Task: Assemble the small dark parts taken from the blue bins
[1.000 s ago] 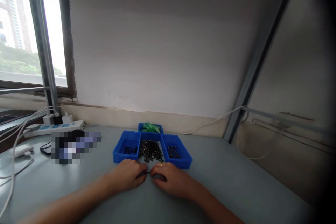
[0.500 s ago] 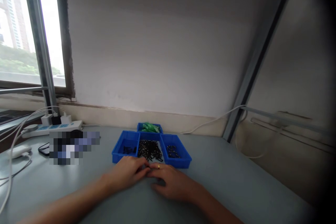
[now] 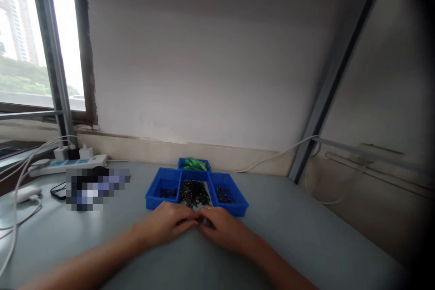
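Note:
My left hand (image 3: pixel 171 221) and my right hand (image 3: pixel 220 226) meet at the fingertips, just in front of the blue bins. Both are closed in a pinch; whatever lies between the fingers is too small and hidden to name. Beyond them is a pile of small black parts (image 3: pixel 194 191) between two bins. The left blue bin (image 3: pixel 153 194) holds a few dark pieces (image 3: pixel 168 192). In the right blue bin (image 3: pixel 238 199) lie small dark, shiny pieces (image 3: pixel 223 195). Farther back, a blue bin (image 3: pixel 179 163) contains green plastic (image 3: pixel 194 164).
At the left are a white power strip (image 3: pixel 98 162) with plugs and cables, a white device (image 3: pixel 27 194) and a blurred-out object (image 3: pixel 97 188). A pale wall (image 3: pixel 204 63) stands behind the grey table (image 3: pixel 299 226). A white cable (image 3: pixel 265 158) runs to the metal post (image 3: pixel 314 120).
The fingers of my right hand have curled in more, and its ring has turned partly from view. Both fingertips have shifted slightly to the right. The bins have stayed put.

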Action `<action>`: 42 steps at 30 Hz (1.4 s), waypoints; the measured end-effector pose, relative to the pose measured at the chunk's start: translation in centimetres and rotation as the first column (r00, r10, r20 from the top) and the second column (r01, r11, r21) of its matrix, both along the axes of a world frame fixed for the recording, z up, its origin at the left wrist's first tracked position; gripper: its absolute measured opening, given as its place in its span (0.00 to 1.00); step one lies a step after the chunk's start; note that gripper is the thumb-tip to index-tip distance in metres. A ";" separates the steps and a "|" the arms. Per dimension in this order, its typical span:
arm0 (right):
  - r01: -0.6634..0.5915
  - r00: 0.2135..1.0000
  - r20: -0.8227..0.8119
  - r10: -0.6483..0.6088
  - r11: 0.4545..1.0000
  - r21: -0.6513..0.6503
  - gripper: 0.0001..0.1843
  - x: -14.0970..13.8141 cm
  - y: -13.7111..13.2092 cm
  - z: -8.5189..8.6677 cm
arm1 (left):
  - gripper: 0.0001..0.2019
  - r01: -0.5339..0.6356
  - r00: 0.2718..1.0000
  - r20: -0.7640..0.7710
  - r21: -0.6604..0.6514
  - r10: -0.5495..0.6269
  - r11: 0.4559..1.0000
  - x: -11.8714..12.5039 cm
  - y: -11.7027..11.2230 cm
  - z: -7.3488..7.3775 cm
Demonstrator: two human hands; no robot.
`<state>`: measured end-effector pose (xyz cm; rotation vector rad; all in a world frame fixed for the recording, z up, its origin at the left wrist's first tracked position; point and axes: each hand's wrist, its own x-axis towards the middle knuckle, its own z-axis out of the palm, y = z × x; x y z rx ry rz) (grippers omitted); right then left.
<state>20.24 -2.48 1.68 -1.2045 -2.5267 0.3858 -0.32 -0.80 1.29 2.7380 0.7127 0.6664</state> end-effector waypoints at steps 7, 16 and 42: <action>-0.057 0.998 -0.010 0.057 0.998 -0.003 0.12 0.0 -0.1 0.5 | 0.13 0.006 1.000 0.002 0.043 -0.006 0.999 0.0 -0.1 0.1; -0.039 0.999 -0.006 0.039 0.997 0.060 0.11 0.3 -0.1 0.9 | 0.11 -0.164 0.981 -0.091 0.090 0.172 0.982 -0.1 0.3 0.0; -0.022 0.998 0.064 0.016 0.995 0.100 0.10 0.2 -0.1 0.5 | 0.09 -0.084 0.956 -0.270 0.128 0.116 0.988 0.2 -0.8 0.4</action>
